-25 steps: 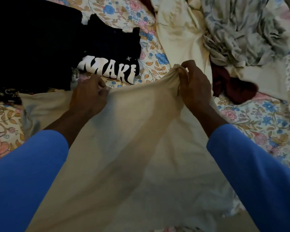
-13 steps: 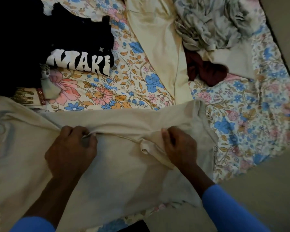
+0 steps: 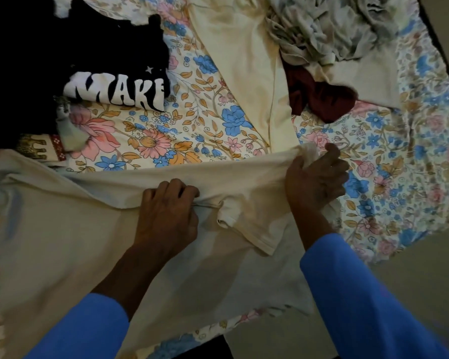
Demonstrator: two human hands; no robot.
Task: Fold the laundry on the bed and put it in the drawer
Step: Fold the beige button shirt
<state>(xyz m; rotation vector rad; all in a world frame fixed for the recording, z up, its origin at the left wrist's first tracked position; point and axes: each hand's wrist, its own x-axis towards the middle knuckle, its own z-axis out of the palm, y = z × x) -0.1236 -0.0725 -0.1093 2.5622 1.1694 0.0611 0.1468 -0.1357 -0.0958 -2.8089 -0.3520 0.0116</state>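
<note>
A cream T-shirt (image 3: 70,229) lies spread across the near part of the floral bed sheet (image 3: 192,130). My left hand (image 3: 166,216) sits in the middle of it, fingers curled into a bunched fold near the collar. My right hand (image 3: 314,182) grips the shirt's right end and holds that corner lifted at the top edge. A short sleeve (image 3: 259,229) lies folded between my hands. Both my forearms wear blue sleeves.
A black shirt with white "MAKE" lettering (image 3: 109,81) lies at the upper left. Another cream garment (image 3: 246,60) runs down the middle; a grey floral heap (image 3: 329,29) and a dark red cloth (image 3: 319,97) sit at the upper right. Floor (image 3: 425,268) shows beyond the bed's right edge.
The shirt came down from being held up and now lies on the bed. My right hand has moved right to the shirt's end and lifted it; my left stays on the fold.
</note>
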